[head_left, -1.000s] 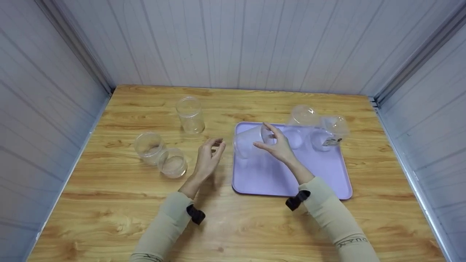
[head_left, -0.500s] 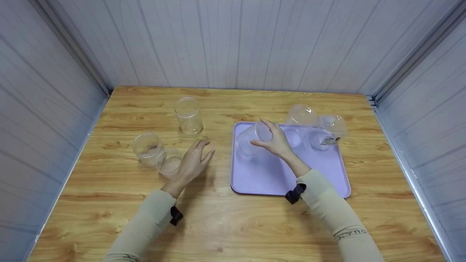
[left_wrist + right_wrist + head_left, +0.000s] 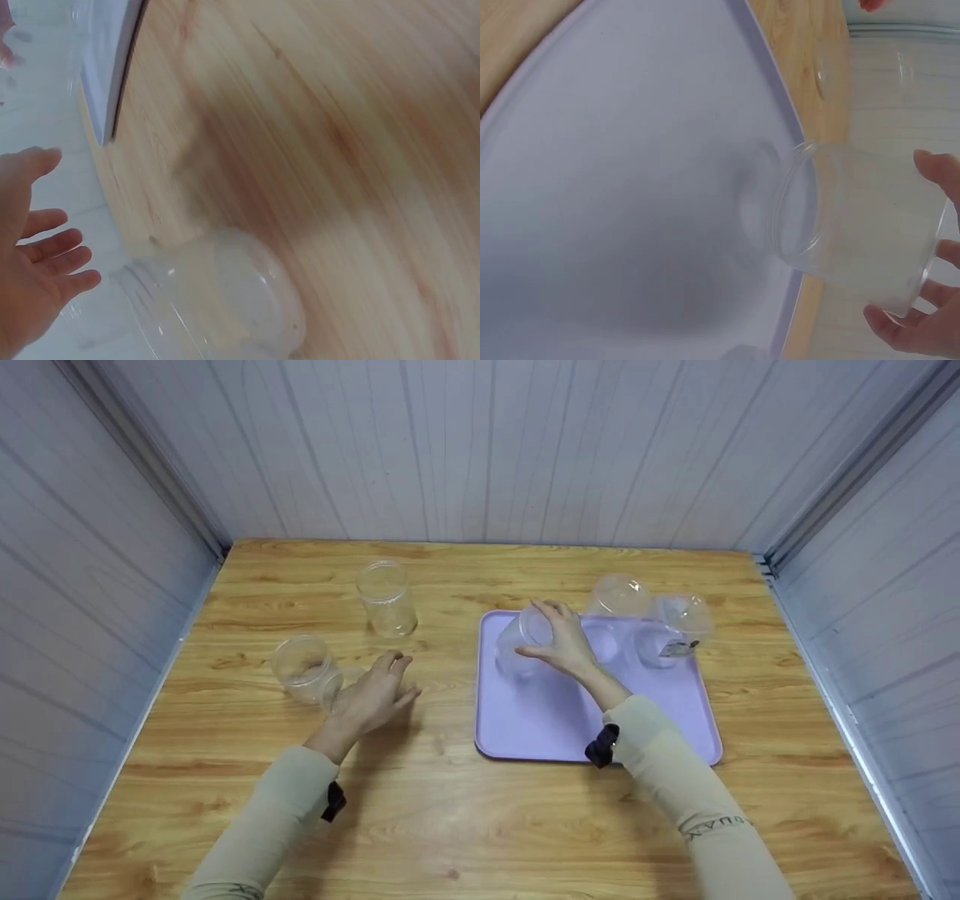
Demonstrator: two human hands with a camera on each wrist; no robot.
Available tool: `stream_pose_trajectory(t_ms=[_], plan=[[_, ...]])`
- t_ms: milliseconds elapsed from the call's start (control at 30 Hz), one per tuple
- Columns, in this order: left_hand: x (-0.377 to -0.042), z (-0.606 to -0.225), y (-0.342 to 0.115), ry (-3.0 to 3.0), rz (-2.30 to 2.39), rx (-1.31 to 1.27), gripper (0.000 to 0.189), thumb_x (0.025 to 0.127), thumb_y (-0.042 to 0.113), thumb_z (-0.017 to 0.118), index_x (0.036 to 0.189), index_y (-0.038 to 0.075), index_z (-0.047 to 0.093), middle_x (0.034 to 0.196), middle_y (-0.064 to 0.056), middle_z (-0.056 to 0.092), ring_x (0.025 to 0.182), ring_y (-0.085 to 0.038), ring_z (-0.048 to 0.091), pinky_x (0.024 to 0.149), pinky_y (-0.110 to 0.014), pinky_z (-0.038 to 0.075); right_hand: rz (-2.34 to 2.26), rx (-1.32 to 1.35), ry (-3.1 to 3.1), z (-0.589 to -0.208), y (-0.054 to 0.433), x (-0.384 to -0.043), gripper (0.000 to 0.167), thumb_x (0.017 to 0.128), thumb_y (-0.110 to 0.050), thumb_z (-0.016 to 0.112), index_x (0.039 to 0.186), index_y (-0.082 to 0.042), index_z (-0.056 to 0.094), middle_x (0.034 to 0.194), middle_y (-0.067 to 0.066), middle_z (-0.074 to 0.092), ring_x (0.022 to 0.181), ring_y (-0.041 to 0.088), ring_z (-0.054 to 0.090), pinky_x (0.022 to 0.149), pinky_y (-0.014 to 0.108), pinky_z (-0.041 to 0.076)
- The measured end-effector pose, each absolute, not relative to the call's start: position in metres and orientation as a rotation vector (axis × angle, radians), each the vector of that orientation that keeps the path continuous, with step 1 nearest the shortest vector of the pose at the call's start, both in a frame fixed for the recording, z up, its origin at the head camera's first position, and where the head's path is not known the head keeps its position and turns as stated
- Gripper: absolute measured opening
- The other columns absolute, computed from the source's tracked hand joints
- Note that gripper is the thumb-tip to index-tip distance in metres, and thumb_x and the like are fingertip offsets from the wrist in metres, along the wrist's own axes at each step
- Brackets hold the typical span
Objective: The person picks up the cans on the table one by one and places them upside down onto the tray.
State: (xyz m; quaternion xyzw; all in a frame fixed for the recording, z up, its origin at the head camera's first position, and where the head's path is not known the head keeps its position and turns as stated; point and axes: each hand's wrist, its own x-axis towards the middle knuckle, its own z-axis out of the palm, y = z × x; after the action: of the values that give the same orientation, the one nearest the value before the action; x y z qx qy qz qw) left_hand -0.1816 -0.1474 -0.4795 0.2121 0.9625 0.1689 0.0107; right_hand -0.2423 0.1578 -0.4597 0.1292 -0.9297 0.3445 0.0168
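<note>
My right hand [image 3: 566, 645] grips a clear plastic jar [image 3: 862, 225] by its base end, fingers and thumb spread around it. The jar is turned mouth down, its rim close over the left part of the lilac tray [image 3: 540, 735]. My left hand [image 3: 367, 701] has loose, extended fingers and overlaps a short clear jar [image 3: 331, 690], hiding most of it in the head view. Just left of that stands another clear jar [image 3: 304, 667]. In the left wrist view, the left fingers [image 3: 64, 262] appear apart, with a clear jar [image 3: 232, 300] beside them.
A taller clear jar [image 3: 388, 600] stands upright at the back left of the wooden table [image 3: 465, 825]. Toward the tray's back right are two upturned clear containers, one rounded [image 3: 619, 598] and one bearing a label [image 3: 679, 647]. Pale panels [image 3: 450, 450] enclose the table.
My left hand has moved left and toward me, from beside the tray to over the short jar. My right hand has tipped its jar more upright, mouth down, over the tray.
</note>
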Motion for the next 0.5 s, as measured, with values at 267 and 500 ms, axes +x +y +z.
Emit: stream_pose_trajectory(t_ms=[267,500], plan=[[-0.185,-0.476,-0.162,2.905,0.330,0.693,0.075,0.078,0.037,0.066,0.131,-0.006,0.034,0.130,-0.026,0.033,0.120,-0.040,0.031,0.097,-0.051,0.028,0.945,0.468,-2.920,-0.463,0.157,-0.252,0.081,0.066,-0.031,0.077,0.133,-0.005,0.039,0.133,0.021,0.034,0.121,0.037,0.030,0.101,0.049,0.020],[-0.186,-0.475,-0.172,2.905,0.183,0.540,0.082,0.073,0.042,0.068,0.132,-0.004,0.035,0.131,-0.027,0.032,0.120,-0.042,0.029,0.090,-0.059,0.030,0.873,0.455,-2.971,-0.463,0.155,-0.258,0.083,0.066,-0.033,0.077,0.134,-0.007,0.037,0.134,0.019,0.034,0.120,0.036,0.030,0.099,0.047,0.026]])
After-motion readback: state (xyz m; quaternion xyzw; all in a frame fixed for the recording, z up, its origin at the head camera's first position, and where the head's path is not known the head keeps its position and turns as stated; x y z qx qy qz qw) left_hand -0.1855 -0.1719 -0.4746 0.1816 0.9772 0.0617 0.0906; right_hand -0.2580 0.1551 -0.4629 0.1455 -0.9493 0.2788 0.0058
